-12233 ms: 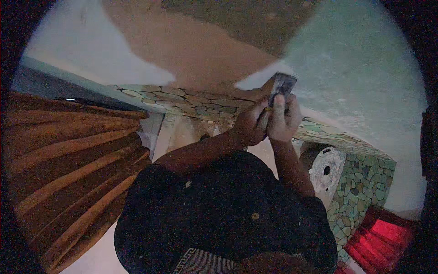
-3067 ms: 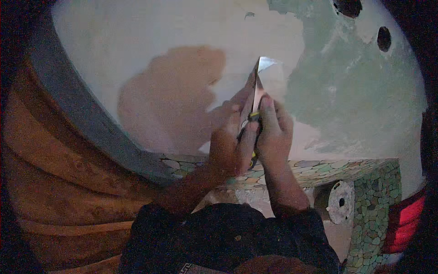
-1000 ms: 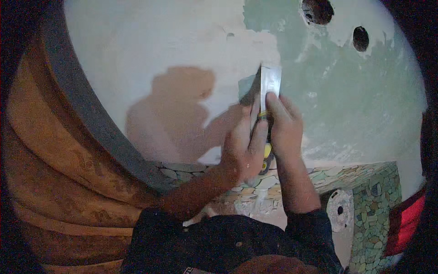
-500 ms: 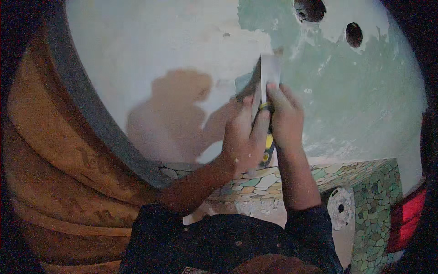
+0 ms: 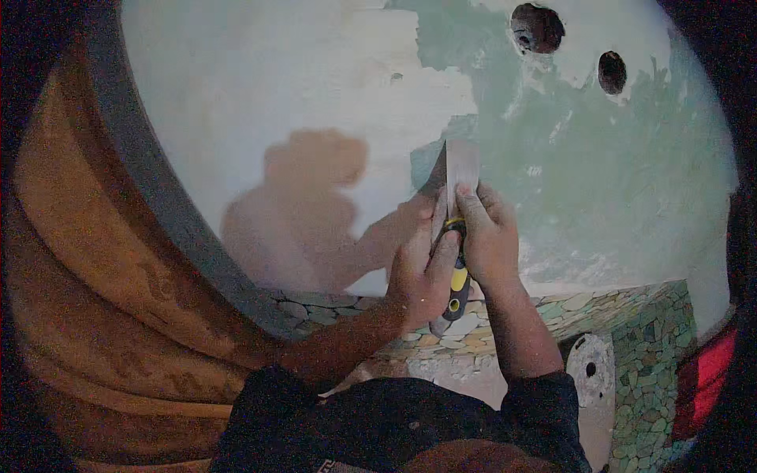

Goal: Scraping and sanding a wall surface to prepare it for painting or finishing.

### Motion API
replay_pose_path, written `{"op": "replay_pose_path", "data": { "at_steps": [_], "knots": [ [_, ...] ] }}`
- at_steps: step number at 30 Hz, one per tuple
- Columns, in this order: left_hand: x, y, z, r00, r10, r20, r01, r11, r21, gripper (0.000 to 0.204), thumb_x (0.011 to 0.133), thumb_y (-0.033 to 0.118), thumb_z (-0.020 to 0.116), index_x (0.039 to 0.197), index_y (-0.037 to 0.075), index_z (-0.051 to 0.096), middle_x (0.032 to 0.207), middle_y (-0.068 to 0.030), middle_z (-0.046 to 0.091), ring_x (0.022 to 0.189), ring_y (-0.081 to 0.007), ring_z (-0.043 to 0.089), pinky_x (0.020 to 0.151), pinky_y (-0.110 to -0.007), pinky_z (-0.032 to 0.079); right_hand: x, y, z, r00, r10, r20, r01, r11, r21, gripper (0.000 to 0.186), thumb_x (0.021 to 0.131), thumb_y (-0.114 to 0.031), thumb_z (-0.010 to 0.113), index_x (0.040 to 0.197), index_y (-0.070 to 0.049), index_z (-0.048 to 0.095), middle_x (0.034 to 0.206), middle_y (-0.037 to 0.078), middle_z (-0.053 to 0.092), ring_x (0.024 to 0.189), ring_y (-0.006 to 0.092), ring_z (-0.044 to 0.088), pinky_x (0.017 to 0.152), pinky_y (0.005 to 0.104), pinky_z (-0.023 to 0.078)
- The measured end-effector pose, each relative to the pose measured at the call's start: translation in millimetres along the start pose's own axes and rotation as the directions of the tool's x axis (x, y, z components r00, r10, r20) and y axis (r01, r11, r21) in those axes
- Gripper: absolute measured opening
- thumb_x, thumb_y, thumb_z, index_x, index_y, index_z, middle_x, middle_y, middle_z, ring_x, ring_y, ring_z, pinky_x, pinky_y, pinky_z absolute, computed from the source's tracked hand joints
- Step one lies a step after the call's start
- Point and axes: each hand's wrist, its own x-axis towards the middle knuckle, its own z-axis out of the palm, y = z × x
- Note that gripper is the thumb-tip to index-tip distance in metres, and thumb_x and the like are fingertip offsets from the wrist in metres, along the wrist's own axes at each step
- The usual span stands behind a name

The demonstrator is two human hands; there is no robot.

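A putty knife point(image 5: 464, 164) with a broad metal blade and a black-and-yellow handle lies upright against the wall, blade end up. My left hand point(image 5: 426, 264) wraps the handle, thumb along it. Over the lower part of the blade and the handle's neck, my right hand point(image 5: 490, 232) closes with its thumb pressing the metal. The blade's top edge meets a green bared patch point(image 5: 430, 164) beside pale coating point(image 5: 378, 102). A thin pale strip runs beside the handle within my left hand; whether it is a second tool I cannot tell.
Two dark round holes point(image 5: 538, 28) pierce the wall at upper right. Below runs a stone-mosaic ledge point(image 5: 583, 306), with a pale plate with a hole point(image 5: 591, 369) under it. Brown draped cloth point(image 5: 95, 315) hangs at left; something red point(image 5: 706, 382) shows at right.
Both hands and the putty knife have moved down the wall. More green surface shows above the blade. The view has shifted slightly.
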Motion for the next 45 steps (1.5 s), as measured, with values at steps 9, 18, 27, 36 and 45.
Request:
{"op": "replay_pose_path", "data": {
  "at_steps": [9, 18, 27, 36, 45],
  "knots": [
    [11, -7, -5, 0.980, -0.180, 0.079, 0.188, 0.975, -0.113, 0.038, 0.097, 0.014, 0.045, 0.131, -0.003, 0.047, 0.115, -0.0209, 0.060, 0.106, -0.0306, 0.060, 0.097, -0.039, 0.043, 9, -8, 8, 0.997, -0.024, -0.072, 0.014, 0.990, -0.138, 0.031, 0.097, -0.022, 0.058, 0.104, 0.007, 0.066, 0.095, 0.011, 0.068, 0.085, 0.0144, 0.062, 0.076, 0.0309, 0.049],
    [30, -1, -11, 0.992, -0.098, 0.085, 0.117, 0.957, -0.264, 0.039, 0.099, 0.013, 0.043, 0.133, -0.005, 0.046, 0.117, -0.0166, 0.061, 0.109, -0.0200, 0.056, 0.096, -0.036, 0.043, 24, -15, 6, 0.977, -0.198, -0.081, 0.199, 0.980, -0.001, 0.034, 0.096, -0.024, 0.055, 0.098, 0.008, 0.063, 0.080, 0.014, 0.067, 0.076, 0.0157, 0.062, 0.071, 0.0332, 0.049],
    [43, -8, -10, 0.988, -0.145, 0.043, 0.151, 0.930, -0.334, 0.033, 0.098, 0.012, 0.048, 0.123, -0.008, 0.053, 0.108, -0.0198, 0.063, 0.102, -0.0239, 0.059, 0.094, -0.037, 0.044, 31, -27, 9, 0.885, -0.460, -0.078, 0.445, 0.882, -0.155, 0.024, 0.093, -0.014, 0.057, 0.105, 0.003, 0.068, 0.094, 0.014, 0.067, 0.083, 0.0194, 0.065, 0.074, 0.0313, 0.050],
    [14, -1, -14, 0.982, -0.141, 0.123, 0.131, 0.988, 0.084, 0.042, 0.097, 0.018, 0.050, 0.130, -0.008, 0.048, 0.114, -0.0243, 0.062, 0.107, -0.0312, 0.059, 0.099, -0.037, 0.042, 1, -5, 13, 0.988, -0.059, -0.142, 0.066, 0.997, 0.042, 0.028, 0.095, -0.021, 0.053, 0.103, 0.003, 0.064, 0.095, 0.022, 0.064, 0.086, 0.0364, 0.063, 0.077, 0.0393, 0.048],
    [9, 2, -6, 0.959, -0.234, 0.160, 0.275, 0.906, -0.321, 0.040, 0.098, 0.015, 0.046, 0.132, -0.005, 0.047, 0.108, -0.0244, 0.062, 0.097, -0.0294, 0.064, 0.089, -0.040, 0.048, -3, -7, 6, 0.992, 0.014, -0.124, 0.004, 0.990, 0.143, 0.028, 0.096, -0.020, 0.055, 0.104, 0.004, 0.064, 0.093, 0.017, 0.066, 0.085, 0.0270, 0.065, 0.078, 0.0352, 0.050]
  ]
}}
